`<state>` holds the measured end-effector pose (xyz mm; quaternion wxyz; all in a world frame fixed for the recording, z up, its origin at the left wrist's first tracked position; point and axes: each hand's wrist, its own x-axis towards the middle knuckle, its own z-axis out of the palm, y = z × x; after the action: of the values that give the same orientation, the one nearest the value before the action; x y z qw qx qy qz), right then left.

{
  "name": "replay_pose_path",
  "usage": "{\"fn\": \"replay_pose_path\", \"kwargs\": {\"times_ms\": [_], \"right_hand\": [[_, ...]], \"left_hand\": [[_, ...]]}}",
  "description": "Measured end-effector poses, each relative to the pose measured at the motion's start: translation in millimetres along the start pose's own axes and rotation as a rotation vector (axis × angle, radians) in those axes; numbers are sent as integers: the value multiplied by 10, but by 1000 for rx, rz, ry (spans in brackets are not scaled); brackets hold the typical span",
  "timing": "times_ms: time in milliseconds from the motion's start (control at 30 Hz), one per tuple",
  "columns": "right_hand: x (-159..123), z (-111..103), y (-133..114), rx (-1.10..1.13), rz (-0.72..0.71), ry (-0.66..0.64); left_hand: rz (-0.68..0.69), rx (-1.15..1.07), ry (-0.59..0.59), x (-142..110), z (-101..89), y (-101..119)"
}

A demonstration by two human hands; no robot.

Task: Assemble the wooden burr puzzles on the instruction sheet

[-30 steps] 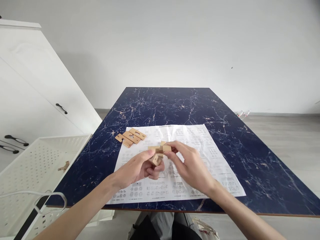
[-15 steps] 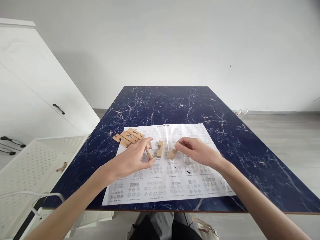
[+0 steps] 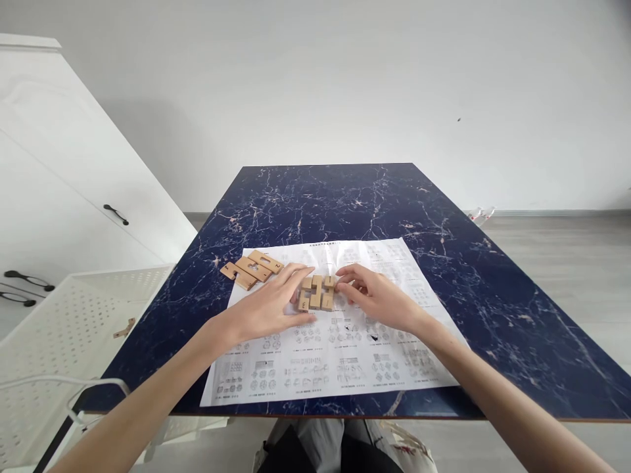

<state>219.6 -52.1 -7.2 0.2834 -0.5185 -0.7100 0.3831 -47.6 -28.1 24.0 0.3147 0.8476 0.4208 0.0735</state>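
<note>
On paper point(image 3: 419, 315), three notched blocks point(image 3: 318, 293) abreast, long axes running near-to-far, left hand point(image 3: 266, 306) spread, right hand point(image 3: 378, 295) parted.

I get soft, bright light, a faint shadow on the wall point(image 3: 315, 98) beside the cabinet point(image 3: 73, 164), stretched edges and a dim top-right corner; the print point(image 3: 308, 376) (tiny anyway) looks smudged.
</note>
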Motion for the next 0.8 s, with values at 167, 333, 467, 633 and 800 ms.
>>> {"fn": "replay_pose_path", "kwargs": {"times_ms": [167,333,467,633,800], "right_hand": [[-136,-52,20,43,-48,-87],[-184,-3,76,59,-66,-44],[-206,50,134,82,-67,-20],[-222,71,149,103,-61,-9],[-231,74,133,85,-48,-16]], "left_hand": [[61,73,27,162,76,-17],[103,53,107,278,184,-3],[61,2,139,140,228,57],[-82,-26,249,-418,232,38],[-349,118,558,-884,169,-161]]}}
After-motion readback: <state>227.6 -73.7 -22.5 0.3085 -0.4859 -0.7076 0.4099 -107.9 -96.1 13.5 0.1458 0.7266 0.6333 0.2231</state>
